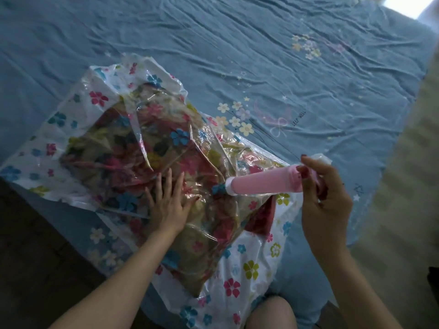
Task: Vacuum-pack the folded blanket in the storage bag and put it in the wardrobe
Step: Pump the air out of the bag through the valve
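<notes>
Head view shows the blanket point(133, 157), a folded bundle in reds, pinks and greens, lying inside the bag point(240, 276), a clear plastic sack with a white border printed with pink, blue and yellow flowers. The bag lies flat on the bed point(166, 39), which is covered in a wrinkled blue sheet with small flower and star prints and the words "SLEEP WELL". The plastic over the blanket is creased and loosely wrinkled. The pump point(263, 182), a pink cylinder with a white base, sits on the bag's top face at the blanket's right edge, tilted so that its upper end leans away to the right. The left hand point(167, 203) lies palm down on the bag over the blanket, just left of the pump's base, fingers straight and spread, pressing the plastic. The right hand point(324, 198) is at the pump's upper end, right of the blanket, its fingers curled round the pump's pink handle. Below the blanket, near the bag's lower edge, a bare knee point(270, 312) shows.
</notes>
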